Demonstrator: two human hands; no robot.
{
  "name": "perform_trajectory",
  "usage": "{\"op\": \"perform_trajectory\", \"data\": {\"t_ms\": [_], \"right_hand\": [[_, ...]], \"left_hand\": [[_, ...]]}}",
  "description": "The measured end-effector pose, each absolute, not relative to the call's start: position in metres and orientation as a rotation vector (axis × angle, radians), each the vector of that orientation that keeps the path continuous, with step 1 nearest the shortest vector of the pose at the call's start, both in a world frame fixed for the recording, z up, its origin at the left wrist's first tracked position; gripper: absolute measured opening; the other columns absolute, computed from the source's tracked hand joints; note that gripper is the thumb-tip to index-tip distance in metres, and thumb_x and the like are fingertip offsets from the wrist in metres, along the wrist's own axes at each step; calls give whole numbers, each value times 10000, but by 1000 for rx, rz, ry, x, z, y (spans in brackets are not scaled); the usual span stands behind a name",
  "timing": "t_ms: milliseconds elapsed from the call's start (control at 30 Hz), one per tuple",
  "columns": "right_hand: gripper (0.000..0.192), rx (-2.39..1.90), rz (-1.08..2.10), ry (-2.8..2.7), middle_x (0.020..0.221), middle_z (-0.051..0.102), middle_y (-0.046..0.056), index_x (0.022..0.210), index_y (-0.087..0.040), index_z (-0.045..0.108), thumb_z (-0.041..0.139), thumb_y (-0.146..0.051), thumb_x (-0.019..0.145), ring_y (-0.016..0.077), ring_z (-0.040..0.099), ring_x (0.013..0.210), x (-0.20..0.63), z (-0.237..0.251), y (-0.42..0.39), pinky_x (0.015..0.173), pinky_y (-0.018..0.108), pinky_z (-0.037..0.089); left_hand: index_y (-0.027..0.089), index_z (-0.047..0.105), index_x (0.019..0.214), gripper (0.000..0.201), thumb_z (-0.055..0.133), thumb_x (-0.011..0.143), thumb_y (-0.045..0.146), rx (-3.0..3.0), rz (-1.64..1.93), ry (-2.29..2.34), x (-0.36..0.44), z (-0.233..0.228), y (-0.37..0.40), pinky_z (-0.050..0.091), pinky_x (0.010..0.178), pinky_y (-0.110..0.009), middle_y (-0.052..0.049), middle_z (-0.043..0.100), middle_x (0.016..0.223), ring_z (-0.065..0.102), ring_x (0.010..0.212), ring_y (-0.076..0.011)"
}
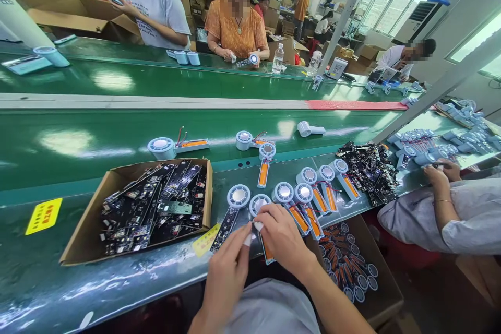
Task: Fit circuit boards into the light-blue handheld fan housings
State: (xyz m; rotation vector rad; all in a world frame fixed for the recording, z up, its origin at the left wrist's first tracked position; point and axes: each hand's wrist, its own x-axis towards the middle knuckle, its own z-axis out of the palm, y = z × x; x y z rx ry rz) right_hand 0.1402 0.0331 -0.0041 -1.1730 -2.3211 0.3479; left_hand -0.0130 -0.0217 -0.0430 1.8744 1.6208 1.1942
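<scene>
Pinched at the lower centre of the frame, at the near edge of the table: a small fan part (266, 250), with a flat orange strip and a dark piece on it, perhaps joined to the round white-and-blue plastic head just above. Closed on it from the left by the left hand (229, 266), fingertips narrow and taped in white; closed on it from the right by the right hand (284, 237), fingers curled over the strip. Not possible to tell exactly what the fingertips do under the tape.

Judged from the layout, somewhere in the middle of the work. Just beside the hands, to the left, one similar part with a long black board on it (234, 209). To the right, a row of round-headed parts with bare orange strips and thin red wires (309, 201). Many more waiting in the open brown box below the table edge (348, 266) at the lower right.

Further left, a shallow brown cardboard tray (78, 229) full of black circuit boards (156, 209). At the right, a loose heap of black boards (368, 167), and beyond it a co-worker's hand (442, 172). Above, on the shiny green conveyor belt (97, 135), a few separate parts (176, 146). Across the belt, at the top, other people at work. Nothing directly in the way of the hands, only the crowded row touching close on the right.
</scene>
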Motion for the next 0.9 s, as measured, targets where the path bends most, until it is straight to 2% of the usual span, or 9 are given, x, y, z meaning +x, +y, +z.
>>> {"op": "perform_trajectory", "data": {"t_ms": [133, 467, 567, 667, 767, 900], "right_hand": [[336, -1058, 583, -2265, 1095, 661, 89, 1159, -194, 652, 492, -12, 927, 223, 581, 1019, 151, -3, 43, 895, 370, 530], [234, -968, 749, -2172, 1004, 684, 77, 1052, -195, 693, 492, -94, 985, 214, 583, 954, 151, -6, 46, 847, 358, 513], [244, -980, 749, -2217, 1008, 682, 69, 1063, -201, 686, 494, -80, 976, 208, 580, 951, 151, -2, 48, 847, 347, 511], [238, -980, 755, -2295, 1046, 675, 68, 1101, -201, 679, 538, -74, 958, 202, 579, 974, 153, 3, 49, 864, 337, 509], [241, -966, 767, -2324, 1065, 673, 66, 1110, -208, 682, 572, -72, 944, 199, 583, 1005, 155, 4, 51, 889, 336, 508], [157, -943, 751, -2278, 996, 706, 55, 1031, -204, 704, 616, -107, 943, 197, 600, 944, 156, 1, 53, 856, 332, 510]], "left_hand": [[193, 767, 1094, 344, 470, 937, 264, 1685, 1135, 1518, -24, -33, -10, 628, 855, -345, -91, 788, 1063, 758, 950, -221], [214, 798, 994, 327, 506, 882, 306, 1578, 1056, 1416, -34, -20, -2, 607, 865, -334, -83, 793, 1048, 744, 979, -224], [204, 794, 1006, 348, 515, 848, 339, 1468, 1015, 1469, -34, -19, -1, 608, 677, -290, -76, 795, 948, 738, 777, -200], [175, 784, 1024, 399, 537, 818, 410, 1287, 982, 1495, -32, -18, -2, 504, 451, -236, -46, 743, 734, 642, 555, -163], [168, 789, 996, 414, 573, 791, 456, 1205, 987, 1466, -30, -18, -1, 478, 439, -232, -38, 715, 693, 610, 535, -157], [188, 802, 966, 389, 562, 805, 448, 1259, 961, 1437, -33, -15, 0, 525, 495, -249, -37, 705, 674, 625, 575, -170]]}}
